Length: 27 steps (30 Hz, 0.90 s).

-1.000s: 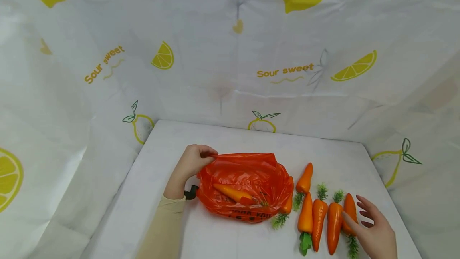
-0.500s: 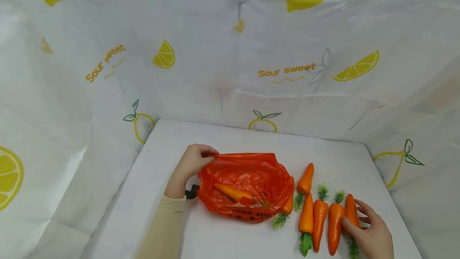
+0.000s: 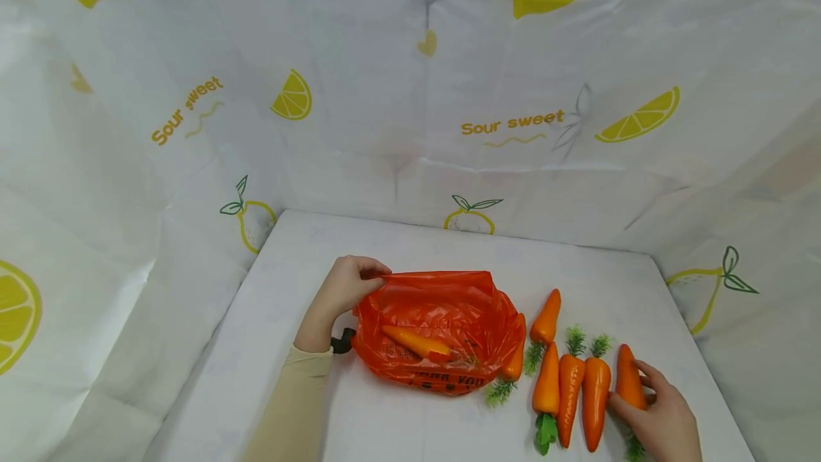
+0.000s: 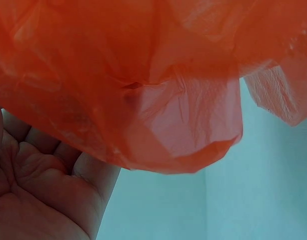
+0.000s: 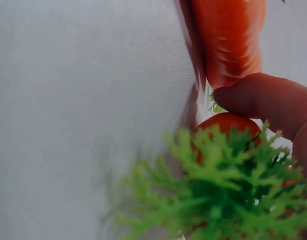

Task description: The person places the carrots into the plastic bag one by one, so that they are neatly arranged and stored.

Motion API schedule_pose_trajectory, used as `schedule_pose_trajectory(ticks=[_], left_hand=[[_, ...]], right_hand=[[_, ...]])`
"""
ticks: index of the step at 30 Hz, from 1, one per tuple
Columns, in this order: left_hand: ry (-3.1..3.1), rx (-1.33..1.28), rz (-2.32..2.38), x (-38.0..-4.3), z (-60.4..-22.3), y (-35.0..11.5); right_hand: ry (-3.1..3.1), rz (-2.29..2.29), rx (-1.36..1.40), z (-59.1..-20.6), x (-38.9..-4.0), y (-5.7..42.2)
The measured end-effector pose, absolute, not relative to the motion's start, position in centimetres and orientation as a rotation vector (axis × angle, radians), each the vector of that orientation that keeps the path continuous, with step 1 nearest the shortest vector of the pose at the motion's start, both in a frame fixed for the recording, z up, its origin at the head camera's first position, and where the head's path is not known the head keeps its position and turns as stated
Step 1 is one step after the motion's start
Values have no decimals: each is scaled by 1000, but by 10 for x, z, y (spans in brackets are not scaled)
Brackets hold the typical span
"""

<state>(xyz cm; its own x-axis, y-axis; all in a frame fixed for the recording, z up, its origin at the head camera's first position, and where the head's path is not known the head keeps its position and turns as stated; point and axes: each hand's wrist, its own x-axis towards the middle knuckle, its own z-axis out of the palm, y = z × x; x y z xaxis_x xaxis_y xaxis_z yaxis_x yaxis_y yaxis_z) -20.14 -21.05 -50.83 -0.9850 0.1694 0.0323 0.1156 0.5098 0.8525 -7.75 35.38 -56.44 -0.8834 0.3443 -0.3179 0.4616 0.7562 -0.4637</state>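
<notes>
A red plastic bag (image 3: 442,298) lies with its mouth towards me, and a carrot (image 3: 413,342) shows inside it. My left hand (image 3: 346,284) pinches the bag's upper left rim; in the left wrist view the bag's film covers the fingertips. At the right, my right hand (image 3: 667,412) has its thumb and fingers on either side of the rightmost carrot (image 3: 630,376), gripping it near its leafy end. That carrot's green tuft (image 5: 213,190) fills the lower right wrist view. The thumb is close beside the neighbouring carrot (image 3: 596,398).
Between bag and right hand lie several more carrots, among them one with broad leaves (image 3: 546,391), a ridged one (image 3: 569,398) and one farther back (image 3: 545,316). Another carrot (image 3: 515,358) is at the bag's right side. White walls with lemon prints enclose the white table (image 3: 378,419).
My right hand has moved left and closed around the rightmost carrot, which has tilted slightly. The neighbouring carrot has shifted a little left. My left hand keeps its place on the bag.
</notes>
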Motion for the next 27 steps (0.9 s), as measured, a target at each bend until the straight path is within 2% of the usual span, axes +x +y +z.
schedule_pose_trajectory(ticks=[27], left_hand=[[2699,248,1482,-202,-510,-209]], right_hand=[[2788,-939,866,-555,-69,348]])
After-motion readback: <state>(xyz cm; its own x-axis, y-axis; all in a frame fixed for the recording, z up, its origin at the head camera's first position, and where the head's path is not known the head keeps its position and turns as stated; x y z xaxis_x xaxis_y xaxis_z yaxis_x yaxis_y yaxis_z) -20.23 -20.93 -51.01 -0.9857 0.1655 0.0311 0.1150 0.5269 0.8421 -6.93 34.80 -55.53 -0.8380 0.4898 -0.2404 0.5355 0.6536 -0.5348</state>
